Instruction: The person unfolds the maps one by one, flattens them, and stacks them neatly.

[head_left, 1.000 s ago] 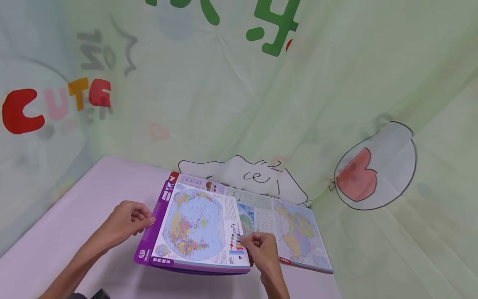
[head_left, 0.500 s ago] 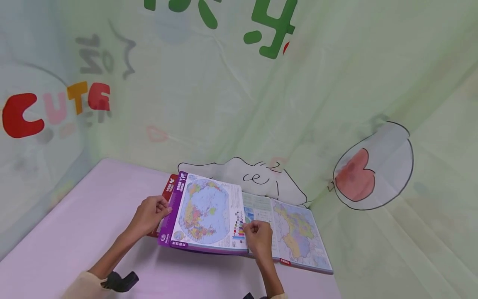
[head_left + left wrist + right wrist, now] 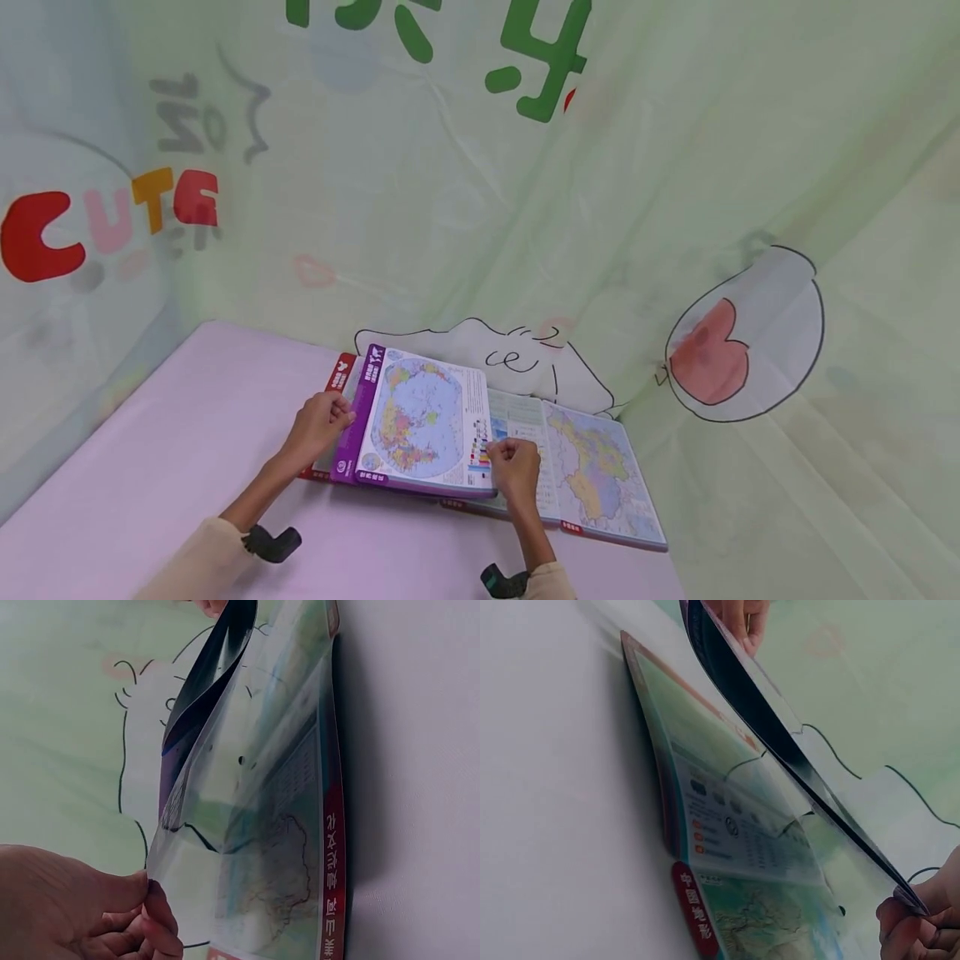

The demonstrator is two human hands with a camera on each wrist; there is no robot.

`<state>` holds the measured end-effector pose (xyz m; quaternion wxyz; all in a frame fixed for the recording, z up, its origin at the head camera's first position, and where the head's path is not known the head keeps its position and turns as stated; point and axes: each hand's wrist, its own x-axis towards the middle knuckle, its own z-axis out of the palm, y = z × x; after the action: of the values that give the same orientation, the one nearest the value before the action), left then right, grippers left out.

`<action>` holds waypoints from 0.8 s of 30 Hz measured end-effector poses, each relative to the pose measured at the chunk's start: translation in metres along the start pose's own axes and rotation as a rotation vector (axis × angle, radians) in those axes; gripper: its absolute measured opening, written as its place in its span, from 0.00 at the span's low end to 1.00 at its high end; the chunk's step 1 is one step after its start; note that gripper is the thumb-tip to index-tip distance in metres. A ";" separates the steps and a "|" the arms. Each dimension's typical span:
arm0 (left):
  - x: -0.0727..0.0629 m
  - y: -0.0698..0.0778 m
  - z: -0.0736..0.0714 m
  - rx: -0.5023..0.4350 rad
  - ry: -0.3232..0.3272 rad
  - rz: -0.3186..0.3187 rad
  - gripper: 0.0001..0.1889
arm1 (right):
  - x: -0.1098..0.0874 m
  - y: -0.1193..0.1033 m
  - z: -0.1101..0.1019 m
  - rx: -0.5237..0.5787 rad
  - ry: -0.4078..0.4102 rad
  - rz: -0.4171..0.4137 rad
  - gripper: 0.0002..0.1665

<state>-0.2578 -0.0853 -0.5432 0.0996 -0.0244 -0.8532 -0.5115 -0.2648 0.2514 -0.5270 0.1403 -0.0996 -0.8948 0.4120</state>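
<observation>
A purple-edged folding world map (image 3: 422,417) is held above the table by both hands. My left hand (image 3: 318,427) pinches its left purple edge between thumb and fingers. At the right edge, my right hand (image 3: 516,471) pinches it the same way. The left wrist view shows the left hand (image 3: 90,907) gripping a thin, glossy, bent sheet edge. In the right wrist view, the right hand (image 3: 922,919) grips a corner, and the sheet's layers bow apart. Beneath lies an opened red-edged map booklet (image 3: 603,467), partly hidden by the world map.
A pale pink table (image 3: 375,558) carries the maps. Behind it hangs a light green curtain (image 3: 480,208) with printed letters and drawings. The table's back edge meets the curtain close behind the maps. Dark wrist mounts (image 3: 272,543) sit on both forearms.
Both hands have carried the world map away from me over the booklet; its left side has also shifted right, uncovering the booklet's red left edge.
</observation>
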 end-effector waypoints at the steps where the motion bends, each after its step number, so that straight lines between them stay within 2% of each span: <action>1: 0.001 0.000 0.001 0.000 -0.001 0.008 0.06 | 0.000 0.002 0.001 -0.002 0.002 0.012 0.14; 5: 0.003 -0.001 0.003 -0.013 -0.004 0.013 0.05 | 0.001 0.008 0.005 -0.004 0.010 0.037 0.14; 14: 0.011 -0.013 0.018 -0.020 0.011 0.008 0.05 | 0.008 0.019 0.010 0.001 0.026 0.014 0.16; 18: 0.012 -0.020 0.025 -0.032 0.031 0.000 0.06 | 0.009 0.022 0.012 -0.010 0.030 0.021 0.15; 24: 0.016 -0.031 0.036 -0.053 0.076 0.036 0.04 | 0.011 0.026 0.007 -0.046 0.076 0.018 0.12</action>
<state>-0.2829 -0.0692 -0.5836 0.1401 -0.0228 -0.8345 -0.5324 -0.2757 0.2662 -0.5490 0.1680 -0.1264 -0.8971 0.3885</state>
